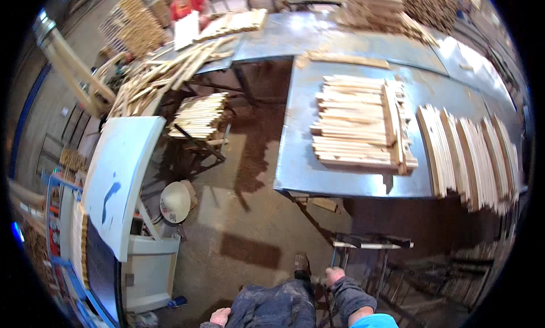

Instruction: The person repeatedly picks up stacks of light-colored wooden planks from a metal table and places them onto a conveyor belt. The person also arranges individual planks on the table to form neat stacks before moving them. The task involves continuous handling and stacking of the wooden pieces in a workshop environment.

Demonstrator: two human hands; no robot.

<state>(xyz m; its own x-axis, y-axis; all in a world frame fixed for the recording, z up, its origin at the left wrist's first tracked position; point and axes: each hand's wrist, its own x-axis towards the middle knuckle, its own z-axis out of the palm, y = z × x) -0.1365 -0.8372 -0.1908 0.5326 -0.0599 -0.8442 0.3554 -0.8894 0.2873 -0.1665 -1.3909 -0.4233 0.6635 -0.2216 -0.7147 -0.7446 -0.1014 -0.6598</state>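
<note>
My left hand (219,316) hangs low beside my dark trousers at the bottom edge. Its fingers are mostly hidden, so its grip does not show. On the other side, my right hand (335,276) is held forward at hip height, its fingers curled. Whatever may be inside that hand is hidden. Nearest to it is a dark metal stand (372,245) with a pale strip along its top; whether they touch cannot be told. Ahead of me, a layer of pale wooden strips (355,120) lies on a metal-topped table (363,183), with a few strips laid across its right side.
More bundled strips (468,155) cover the table's right part. A small rack of strips (198,113) and a round whitish disc (175,202) stand left of the walkway. A pale machine panel (128,169) rises at left. A person in red (186,7) works beyond loose sticks (170,72).
</note>
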